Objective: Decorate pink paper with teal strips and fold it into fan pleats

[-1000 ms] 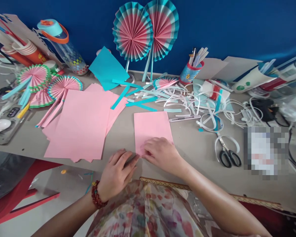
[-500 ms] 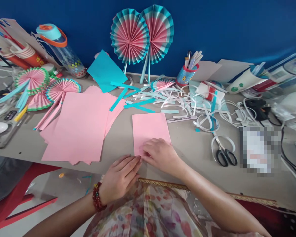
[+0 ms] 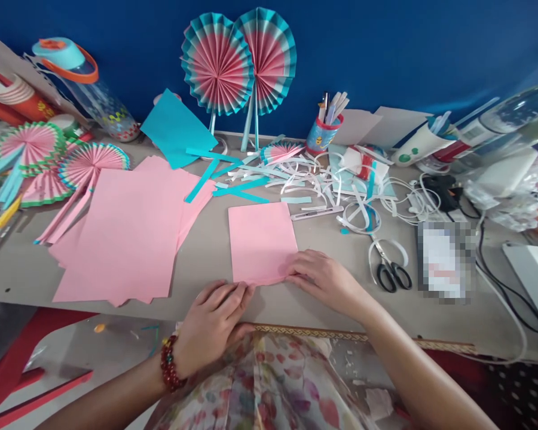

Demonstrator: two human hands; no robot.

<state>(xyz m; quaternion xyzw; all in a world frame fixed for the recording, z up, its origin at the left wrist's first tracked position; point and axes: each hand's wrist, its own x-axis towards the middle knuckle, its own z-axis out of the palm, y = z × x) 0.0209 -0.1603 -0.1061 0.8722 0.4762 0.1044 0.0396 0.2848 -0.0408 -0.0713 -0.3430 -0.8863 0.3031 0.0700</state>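
A small pink sheet of paper lies on the desk in front of me, its near edge slightly raised in a narrow fold. My left hand, with a red bead bracelet on the wrist, has its fingers together on the near left corner, thumb below the edge. At the near right corner, my right hand pinches that same edge between thumb and fingers. The fingertips partly cover both corners. To the left, a stack of larger pink sheets lies slightly fanned out.
Scissors with black handles and a utility knife lie right of the sheet. Behind are paper strips, a teal sheet and a pen cup. Pleated fans stand against the blue wall; a bottle stands left.
My right hand has slid right along the near edge of the small pink sheet to its right corner. My left hand stays at the left corner. The view has shifted slightly.
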